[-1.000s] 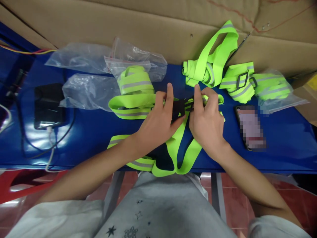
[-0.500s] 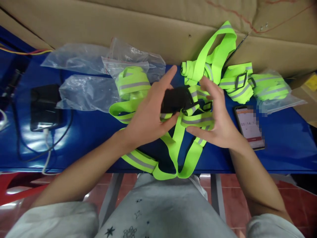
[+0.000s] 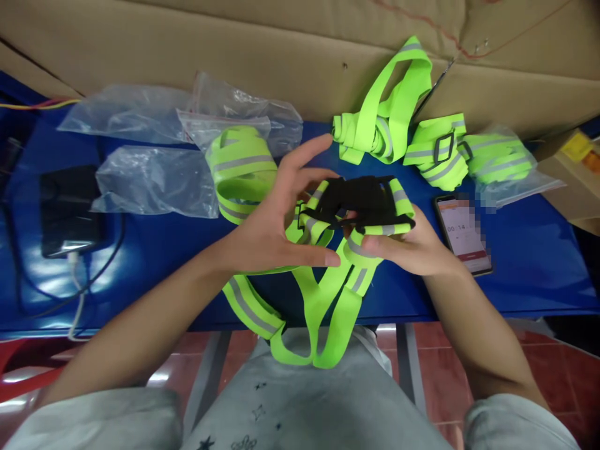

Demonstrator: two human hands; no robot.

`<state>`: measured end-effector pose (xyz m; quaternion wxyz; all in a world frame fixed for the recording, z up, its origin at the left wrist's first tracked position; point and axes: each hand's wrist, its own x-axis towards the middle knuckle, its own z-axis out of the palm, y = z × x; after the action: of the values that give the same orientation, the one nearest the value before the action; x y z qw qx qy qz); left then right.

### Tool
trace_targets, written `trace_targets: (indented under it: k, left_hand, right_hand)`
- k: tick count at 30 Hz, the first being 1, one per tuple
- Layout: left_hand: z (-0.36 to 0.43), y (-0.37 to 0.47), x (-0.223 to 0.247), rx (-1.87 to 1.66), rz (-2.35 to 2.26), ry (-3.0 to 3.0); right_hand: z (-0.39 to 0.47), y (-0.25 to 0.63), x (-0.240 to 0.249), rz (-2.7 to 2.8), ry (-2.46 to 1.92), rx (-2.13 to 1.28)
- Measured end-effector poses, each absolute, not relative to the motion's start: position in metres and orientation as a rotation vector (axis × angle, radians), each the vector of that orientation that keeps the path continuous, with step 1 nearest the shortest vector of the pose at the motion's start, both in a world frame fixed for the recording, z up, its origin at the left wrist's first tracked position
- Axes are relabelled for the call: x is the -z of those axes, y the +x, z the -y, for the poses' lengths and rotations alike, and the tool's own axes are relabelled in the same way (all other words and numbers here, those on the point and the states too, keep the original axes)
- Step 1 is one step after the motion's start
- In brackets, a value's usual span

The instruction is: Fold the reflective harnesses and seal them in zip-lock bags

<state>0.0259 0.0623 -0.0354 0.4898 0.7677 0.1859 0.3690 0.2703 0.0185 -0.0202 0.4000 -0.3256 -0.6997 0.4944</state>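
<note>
Right hand holds neon straps; left hand, spread, perhaps touches them.

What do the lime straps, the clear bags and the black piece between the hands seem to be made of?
Lime straps: probably woven or elastic textile, mostly matte; they bend softly into loops. Clear bags: likely thin plastic film, glossy; transparent with crinkled highlights. Black piece: perhaps fabric, dull; it shows little shine, but its texture is too blurred to settle.

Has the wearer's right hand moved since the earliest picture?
Yes: the right hand has shifted rightward, noticeably closer to the phone resting on the blue table.
</note>
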Motion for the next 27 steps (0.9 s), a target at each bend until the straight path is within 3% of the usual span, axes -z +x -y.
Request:
trace_targets:
  k: [5, 14, 19, 22, 27]
  left_hand:
    - [-0.067, 0.022, 0.029, -0.980, -0.497, 2.002]
    - [-0.077, 0.015, 0.045, -1.324, -0.679, 1.878]
    - [-0.080, 0.017, 0.049, -1.386, -0.606, 1.633]
    - [-0.083, 0.017, 0.046, -1.414, -0.602, 1.514]
    - [-0.088, 0.014, 0.035, -1.479, -0.684, 1.369]
  right_hand:
    - [-0.022, 0.274, 0.025, 1.795, -0.889, -1.216]
    - [-0.021, 0.266, 0.033, 1.780, -1.112, -0.395]
    - [-0.018, 0.259, 0.028, 1.934, -1.004, -0.661]
    - [-0.016, 0.258, 0.028, 1.881, -1.070, -0.638]
    - [-0.011, 0.267, 0.028, 1.918, -1.214, -0.122]
